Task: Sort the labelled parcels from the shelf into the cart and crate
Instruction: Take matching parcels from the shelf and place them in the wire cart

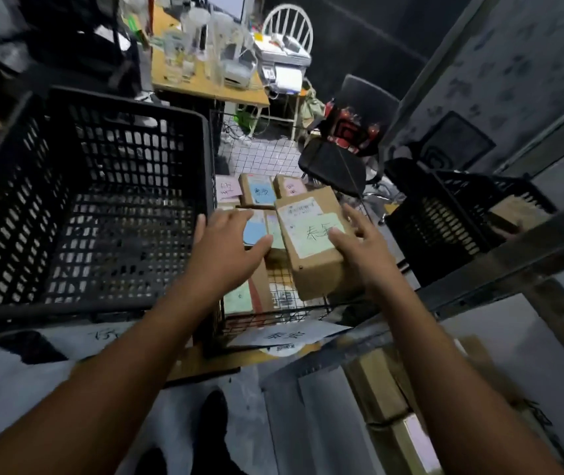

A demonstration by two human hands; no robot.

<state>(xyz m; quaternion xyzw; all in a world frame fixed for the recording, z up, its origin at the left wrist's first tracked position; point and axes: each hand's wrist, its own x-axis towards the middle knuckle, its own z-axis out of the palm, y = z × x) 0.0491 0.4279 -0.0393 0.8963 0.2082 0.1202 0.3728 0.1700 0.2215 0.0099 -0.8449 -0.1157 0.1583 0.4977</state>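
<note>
While the right hand (359, 250) grips the parcel (311, 265), thumb on its green label and fingers round the far edge, the step looks like lowering it into the cart (273, 315) underneath. The left hand (229, 246), at 9 o'clock of the parcel, is flat with straight fingers over the cart parcels (258, 192); whether it touches them cannot be told. It would do well to nudge them aside for a gap, so the box lands flat, label up, not tipped on a neighbour.

Counted: one held parcel and about six lying in the cart. There are two black crates: the big crate (102, 200) at 9 o'clock and the small crate (445, 221) at 3 o'clock, holding one box. The shelf (513, 258) beam sits at 4 o'clock, with blurred boxes below it, uncounted.
</note>
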